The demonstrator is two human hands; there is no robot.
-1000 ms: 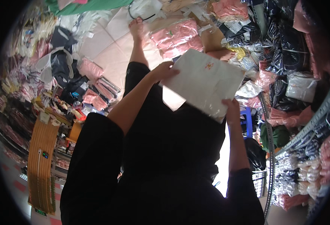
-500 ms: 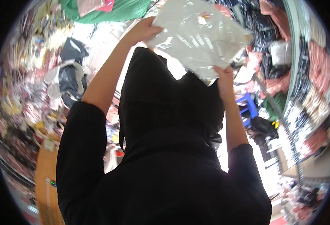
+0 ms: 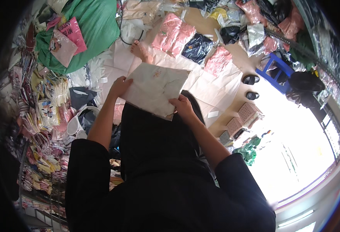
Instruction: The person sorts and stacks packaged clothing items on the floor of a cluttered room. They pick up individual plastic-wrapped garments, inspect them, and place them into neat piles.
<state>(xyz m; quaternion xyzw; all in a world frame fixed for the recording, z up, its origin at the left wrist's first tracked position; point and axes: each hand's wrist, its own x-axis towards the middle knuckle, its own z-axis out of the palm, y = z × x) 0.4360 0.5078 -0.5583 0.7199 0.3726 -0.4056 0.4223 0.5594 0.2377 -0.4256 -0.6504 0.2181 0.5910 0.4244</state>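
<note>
Between my two hands is a flat, pale plastic-wrapped packet (image 3: 154, 87), perhaps a folded garment in a clear bag, with a small coloured print near its far edge. My left hand (image 3: 120, 86) grips its left edge, thumb on top. The near right corner is pinched by my right hand (image 3: 182, 105). The packet is tilted and held over my dark-clothed lap. Beyond it, pink bagged garments (image 3: 173, 34) and a dark navy bagged garment (image 3: 197, 48) lie on a pale sheet (image 3: 193, 83) on the floor. A bare foot (image 3: 139, 51) rests on that sheet.
Piles of bagged clothes (image 3: 48, 112) crowd the left, below a green cloth (image 3: 100, 34) with pink packets on it. A white headband-shaped item (image 3: 75, 125) lies beside my left arm. To the right are a blue stool (image 3: 274, 73), dark slippers (image 3: 251, 80) and pink baskets (image 3: 248, 112).
The packet has come down and closer to my lap, still in both hands. My view has shifted, showing more of the floor, the sheet and the bright doorway at right.
</note>
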